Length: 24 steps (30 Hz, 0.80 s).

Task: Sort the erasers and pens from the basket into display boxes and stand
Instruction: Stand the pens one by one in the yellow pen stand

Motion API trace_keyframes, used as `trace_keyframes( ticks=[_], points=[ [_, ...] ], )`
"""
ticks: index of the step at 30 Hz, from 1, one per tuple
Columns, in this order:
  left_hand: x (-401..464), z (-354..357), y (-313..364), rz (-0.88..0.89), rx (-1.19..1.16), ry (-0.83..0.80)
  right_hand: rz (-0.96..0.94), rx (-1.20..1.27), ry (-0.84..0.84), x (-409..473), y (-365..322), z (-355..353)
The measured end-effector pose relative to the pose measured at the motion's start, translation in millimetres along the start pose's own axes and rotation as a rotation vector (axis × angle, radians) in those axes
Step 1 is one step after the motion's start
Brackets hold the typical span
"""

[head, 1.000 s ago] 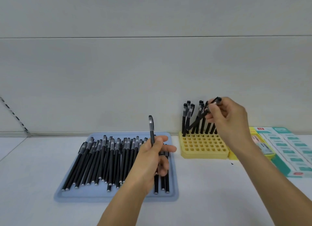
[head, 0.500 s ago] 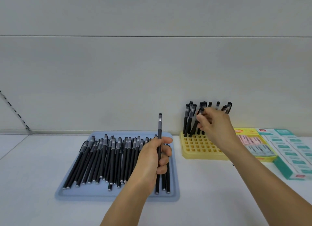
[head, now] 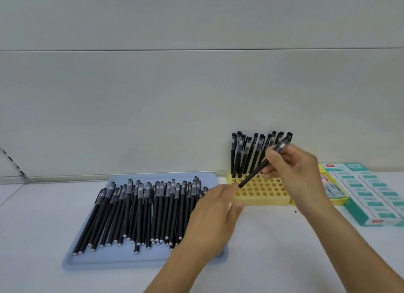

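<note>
Pinching a slanted black pen (head: 259, 169) above the yellow stand (head: 260, 192), the right hand (head: 293, 168) holds it; left hand (head: 218, 209) fingers, relaxed and empty, hover beside the stand.

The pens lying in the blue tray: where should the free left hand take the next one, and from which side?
Pinch a pen in the blue tray at mid-barrel, coming from above. The pens lie flat and packed side by side, caps toward the wall, so only their tops are exposed. One at the right of the pile sits nearest the left hand. The right hand already holds a pen.
</note>
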State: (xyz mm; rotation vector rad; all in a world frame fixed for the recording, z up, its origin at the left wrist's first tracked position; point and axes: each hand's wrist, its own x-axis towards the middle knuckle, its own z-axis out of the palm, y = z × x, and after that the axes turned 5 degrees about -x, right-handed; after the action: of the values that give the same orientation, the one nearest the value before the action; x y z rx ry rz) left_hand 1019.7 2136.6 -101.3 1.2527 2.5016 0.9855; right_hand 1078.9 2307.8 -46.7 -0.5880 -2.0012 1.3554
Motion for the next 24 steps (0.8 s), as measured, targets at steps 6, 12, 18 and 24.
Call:
trace_keyframes(
  ticks=[6,12,18,24],
  points=[
    [6.3,12.0,-14.7,0.063,0.329,-0.145,-0.052,-0.167,0.045,25.6,17.7,-3.2],
    [13.4,10.3,-13.8,0.108,0.269,-0.069,-0.087,-0.353,-0.026,31.5,24.2,7.9],
    [39.8,23.7,-23.1,0.159,0.251,0.073,-0.159,-0.515,-0.088,40.7,24.7,22.6],
    [47.8,26.1,-20.5,0.096,0.261,0.107,-0.133,-0.517,-0.08,41.4,27.3,25.5]
  ],
)
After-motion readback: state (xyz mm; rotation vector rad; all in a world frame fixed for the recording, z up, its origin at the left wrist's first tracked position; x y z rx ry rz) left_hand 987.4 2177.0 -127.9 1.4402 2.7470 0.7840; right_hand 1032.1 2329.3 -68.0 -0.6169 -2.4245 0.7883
